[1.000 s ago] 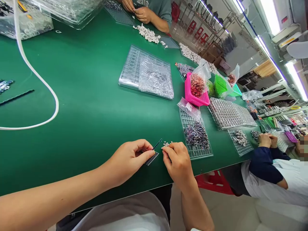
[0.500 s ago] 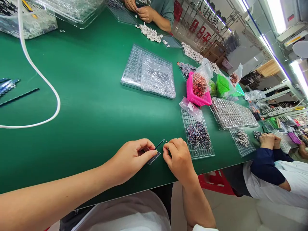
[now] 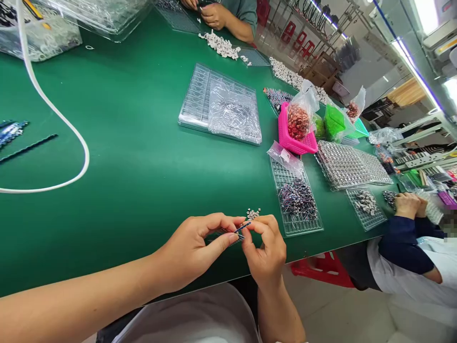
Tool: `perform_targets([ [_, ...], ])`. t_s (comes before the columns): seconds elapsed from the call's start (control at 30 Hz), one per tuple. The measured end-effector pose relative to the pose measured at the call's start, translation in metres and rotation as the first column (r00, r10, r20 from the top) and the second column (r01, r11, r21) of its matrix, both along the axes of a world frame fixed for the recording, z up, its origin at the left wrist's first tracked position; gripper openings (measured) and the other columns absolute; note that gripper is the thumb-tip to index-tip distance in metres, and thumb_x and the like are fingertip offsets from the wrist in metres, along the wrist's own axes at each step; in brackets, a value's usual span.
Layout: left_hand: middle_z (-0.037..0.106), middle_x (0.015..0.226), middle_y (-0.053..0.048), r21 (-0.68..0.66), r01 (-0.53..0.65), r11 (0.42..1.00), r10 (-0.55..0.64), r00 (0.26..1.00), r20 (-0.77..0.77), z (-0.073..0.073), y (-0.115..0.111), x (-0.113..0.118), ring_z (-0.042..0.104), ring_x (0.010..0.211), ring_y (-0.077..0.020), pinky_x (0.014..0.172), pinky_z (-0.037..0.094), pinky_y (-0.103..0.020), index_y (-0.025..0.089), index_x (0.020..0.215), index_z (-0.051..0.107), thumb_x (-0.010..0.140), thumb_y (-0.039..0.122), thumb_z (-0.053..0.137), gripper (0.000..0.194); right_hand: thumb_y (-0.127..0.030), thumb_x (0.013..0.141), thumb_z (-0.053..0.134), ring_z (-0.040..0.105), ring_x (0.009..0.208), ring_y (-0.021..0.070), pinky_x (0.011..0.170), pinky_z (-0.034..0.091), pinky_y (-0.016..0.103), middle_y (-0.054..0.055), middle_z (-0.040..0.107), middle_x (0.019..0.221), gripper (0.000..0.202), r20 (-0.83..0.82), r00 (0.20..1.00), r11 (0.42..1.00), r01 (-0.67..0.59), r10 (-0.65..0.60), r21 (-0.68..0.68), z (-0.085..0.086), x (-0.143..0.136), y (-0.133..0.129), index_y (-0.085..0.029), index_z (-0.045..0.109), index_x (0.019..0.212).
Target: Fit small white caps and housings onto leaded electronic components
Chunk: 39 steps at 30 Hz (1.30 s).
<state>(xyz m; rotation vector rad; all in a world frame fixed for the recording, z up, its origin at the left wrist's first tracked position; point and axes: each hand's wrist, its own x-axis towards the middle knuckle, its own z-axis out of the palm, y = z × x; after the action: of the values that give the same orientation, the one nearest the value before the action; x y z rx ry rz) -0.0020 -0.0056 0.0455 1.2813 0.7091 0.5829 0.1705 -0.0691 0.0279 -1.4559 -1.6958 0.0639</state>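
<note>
My left hand point(image 3: 200, 250) is closed in a pinch on a thin dark-blue strip point(image 3: 243, 227), whose end points up and to the right. Below it, the edge of a small dark striped piece is partly covered by the fingers. My right hand point(image 3: 266, 252) is closed, thumb and forefinger together at the strip's free end; what sits between them is too small to make out. Just behind the fingertips lies a little pile of small pale rings point(image 3: 253, 214) on the green table point(image 3: 143, 190). To the right, a clear tray point(image 3: 303, 231) holds a heap of small dark wired parts point(image 3: 298, 199).
Stacked clear trays point(image 3: 194, 107) with a plastic bag lie farther back. A pink basket point(image 3: 294, 143) holds a bag of reddish parts. A white cable point(image 3: 80, 138) curves at left, near dark-blue strips point(image 3: 12, 133). Co-workers' hands point(image 3: 216, 16) are at the far side and right.
My hands have come together, the right fingertips now meeting the strip's end. The strip has tilted flatter, and the pile of small rings has come into view behind my hands.
</note>
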Motion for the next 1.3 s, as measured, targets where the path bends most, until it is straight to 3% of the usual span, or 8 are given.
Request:
perform_targets([
  [0.3, 0.078, 0.112, -0.008, -0.172, -0.028, 0.985, 0.039, 0.998, 0.058, -0.0002, -0.003, 0.0024, 0.068, 0.115, -0.0264, 0.101, 0.053, -0.037, 0.02, 0.083, 0.068, 0.088, 0.033, 0.067, 0.014, -0.009, 0.088, 0.065, 0.062, 0.078, 0.0162, 0.067, 0.055, 0.033, 0.003, 0.063, 0.088, 0.023, 0.032, 0.998, 0.997, 0.052, -0.055, 0.063, -0.0059, -0.0008, -0.0025, -0.024, 0.061, 0.104],
  [0.47, 0.078, 0.106, -0.007, -0.169, -0.024, 0.985, 0.034, 0.998, 0.054, 0.0001, -0.0023, 0.0029, 0.068, 0.114, -0.0259, 0.099, 0.054, -0.036, 0.021, 0.083, 0.068, 0.088, 0.033, 0.067, 0.014, -0.009, 0.087, 0.067, 0.061, 0.077, 0.0162, 0.066, 0.055, 0.033, 0.003, 0.063, 0.087, 0.022, 0.019, 0.998, 0.996, 0.06, -0.062, 0.065, -0.0053, -0.0013, -0.002, -0.024, 0.061, 0.102],
  [0.73, 0.076, 0.118, -0.006, -0.147, -0.001, 0.989, 0.006, 0.999, 0.038, -0.0016, -0.0013, 0.002, 0.067, 0.114, -0.0234, 0.098, 0.054, -0.033, 0.021, 0.085, 0.067, 0.091, 0.031, 0.064, 0.013, -0.009, 0.087, 0.067, 0.061, 0.077, 0.0157, 0.066, 0.055, 0.032, 0.002, 0.062, 0.086, 0.02, 0.006, 0.997, 0.995, 0.082, -0.083, 0.05, -0.0055, -0.0015, -0.003, -0.024, 0.06, 0.098],
  [0.97, 0.074, 0.12, -0.008, -0.144, 0.005, 0.99, 0.0, 0.999, 0.034, -0.0028, -0.0024, 0.0007, 0.069, 0.109, -0.024, 0.099, 0.053, -0.037, 0.02, 0.084, 0.066, 0.091, 0.032, 0.064, 0.014, -0.009, 0.087, 0.067, 0.062, 0.077, 0.0161, 0.066, 0.056, 0.033, 0.002, 0.064, 0.088, 0.025, 0.015, 0.997, 0.995, 0.072, -0.073, 0.062, -0.0055, -0.0008, -0.0028, -0.026, 0.062, 0.104],
  [1.13, 0.076, 0.106, -0.004, -0.2, -0.006, 0.98, 0.019, 0.998, 0.066, -0.0006, 0.0001, 0.002, 0.068, 0.103, -0.0203, 0.095, 0.053, -0.032, 0.021, 0.083, 0.067, 0.089, 0.03, 0.066, 0.011, -0.006, 0.087, 0.067, 0.063, 0.081, 0.0167, 0.07, 0.057, 0.035, 0.002, 0.066, 0.09, 0.035, 0.064, 0.998, 0.997, -0.003, -0.002, 0.071, -0.005, 0.0017, -0.0041, -0.03, 0.063, 0.112],
  [1.3, 0.074, 0.092, -0.002, -0.276, -0.01, 0.961, 0.04, 0.994, 0.102, 0.0036, 0.0035, 0.0038, 0.066, 0.089, -0.017, 0.084, 0.054, -0.028, 0.02, 0.078, 0.066, 0.085, 0.029, 0.068, 0.012, -0.005, 0.086, 0.068, 0.063, 0.082, 0.0166, 0.071, 0.057, 0.035, 0.003, 0.066, 0.091, 0.034, 0.065, 0.998, 0.998, 0.005, -0.009, 0.068, -0.0071, 0.0022, -0.0044, -0.028, 0.063, 0.11],
])
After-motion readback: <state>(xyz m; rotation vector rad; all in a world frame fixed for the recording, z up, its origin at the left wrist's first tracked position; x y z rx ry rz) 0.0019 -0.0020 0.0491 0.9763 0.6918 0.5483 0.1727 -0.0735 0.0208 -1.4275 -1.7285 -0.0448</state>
